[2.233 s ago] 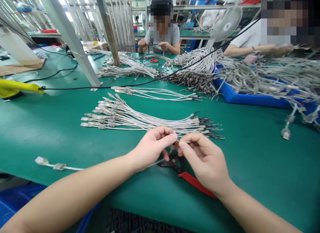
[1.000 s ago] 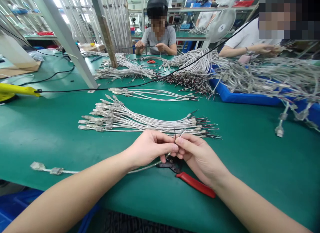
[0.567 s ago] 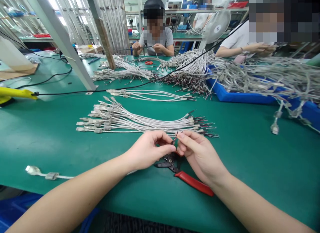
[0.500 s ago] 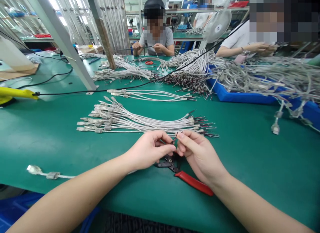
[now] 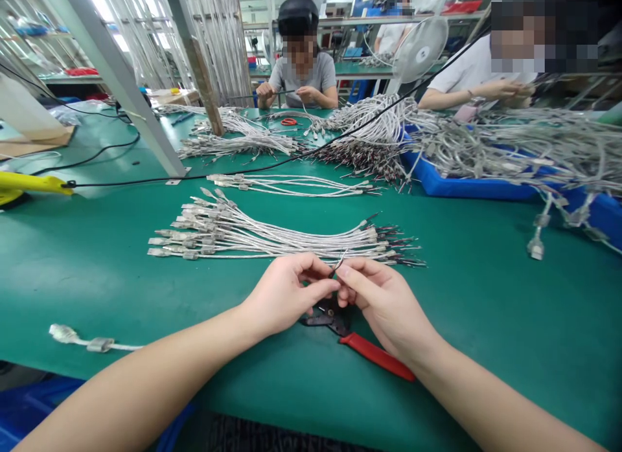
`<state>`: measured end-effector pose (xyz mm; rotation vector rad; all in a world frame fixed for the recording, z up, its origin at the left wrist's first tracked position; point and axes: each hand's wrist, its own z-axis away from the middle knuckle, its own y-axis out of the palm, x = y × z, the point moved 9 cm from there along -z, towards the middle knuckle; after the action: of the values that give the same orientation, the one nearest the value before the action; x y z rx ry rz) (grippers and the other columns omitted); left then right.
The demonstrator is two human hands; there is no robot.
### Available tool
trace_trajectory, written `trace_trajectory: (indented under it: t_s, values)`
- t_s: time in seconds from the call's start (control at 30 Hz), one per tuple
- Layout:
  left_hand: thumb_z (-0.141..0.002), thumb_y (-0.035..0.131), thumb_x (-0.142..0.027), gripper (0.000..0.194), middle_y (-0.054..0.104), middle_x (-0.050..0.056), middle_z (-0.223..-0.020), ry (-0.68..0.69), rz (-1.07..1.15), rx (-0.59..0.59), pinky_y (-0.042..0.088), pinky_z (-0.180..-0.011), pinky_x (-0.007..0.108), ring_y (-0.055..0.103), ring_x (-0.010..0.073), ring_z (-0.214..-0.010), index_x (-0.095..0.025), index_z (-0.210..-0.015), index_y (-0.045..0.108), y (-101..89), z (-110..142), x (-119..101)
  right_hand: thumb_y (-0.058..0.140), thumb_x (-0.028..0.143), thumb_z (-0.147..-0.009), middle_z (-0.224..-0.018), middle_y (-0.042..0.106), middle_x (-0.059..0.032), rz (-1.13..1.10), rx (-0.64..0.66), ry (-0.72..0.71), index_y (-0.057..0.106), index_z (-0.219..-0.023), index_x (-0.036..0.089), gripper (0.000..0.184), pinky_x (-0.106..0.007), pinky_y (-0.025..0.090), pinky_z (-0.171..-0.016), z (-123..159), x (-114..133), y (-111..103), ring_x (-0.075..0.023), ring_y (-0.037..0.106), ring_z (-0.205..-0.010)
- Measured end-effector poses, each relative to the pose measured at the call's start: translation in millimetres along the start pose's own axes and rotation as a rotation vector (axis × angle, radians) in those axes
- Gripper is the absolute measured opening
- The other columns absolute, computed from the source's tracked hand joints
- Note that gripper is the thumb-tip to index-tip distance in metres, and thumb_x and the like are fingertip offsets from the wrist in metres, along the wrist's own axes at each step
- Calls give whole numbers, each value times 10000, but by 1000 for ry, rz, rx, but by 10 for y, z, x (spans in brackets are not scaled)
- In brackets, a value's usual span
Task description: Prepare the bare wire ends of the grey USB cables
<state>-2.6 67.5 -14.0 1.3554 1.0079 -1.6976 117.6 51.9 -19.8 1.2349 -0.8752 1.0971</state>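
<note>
Between my hands are the thin dark and light wire ends (image 5: 341, 260) of a white USB cable (image 5: 127, 346). Its plug end lies to the left on the table, and its middle is hidden under my left forearm. My left hand (image 5: 291, 290) is closed, pinching the cable near its split wires. My right hand (image 5: 376, 290) pinches the wire tips between thumb and fingers. Below my hands lies a wire stripper (image 5: 376, 355) with a red handle, partly covered by my right hand. Just beyond my fingers rests a bundle of white USB cables (image 5: 282, 235), wire ends to the right.
A smaller group of cables (image 5: 301, 185) lies behind the bundle. Blue bins (image 5: 466, 186) heaped with cables stand at the right. A metal post (image 5: 116, 83) rises at the left, and a black cord (image 5: 243, 173) crosses the table. Two people work across the table.
My right hand has shifted slightly left, and the wire tips now stand up closer together between my fingers. The cable's plug end has slid a little left and down.
</note>
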Motion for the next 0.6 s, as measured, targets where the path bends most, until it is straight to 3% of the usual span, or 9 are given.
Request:
trace_trajectory:
  t_s: [0.13,0.37,0.6]
  values:
    - [-782,704,-412,243,679,17,-723,51,-113,-27,475,-478,192,581,99,-558,-175,-820,665,-33,16,-42,783,363,-746,-582,612,5,29,5,-39,661,-746,174,226,-249,442,-545,8,32,-6,-124,550,-523]
    - [-785,691,-442,280,689,28,-726,-24,12,32,475,-441,210,590,120,-560,-172,-814,623,49,27,1,748,356,-792,-607,609,5,143,-38,-161,644,-741,179,212,-240,457,-532,48,98,-23,-126,559,-531]
    - [-767,718,-419,279,673,15,-697,0,24,-26,489,-416,199,594,113,-541,-163,-806,612,8,22,-13,738,354,-823,-589,618,6,36,19,-122,673,-775,173,199,-226,450,-548,2,-3,-20,-113,557,-531]
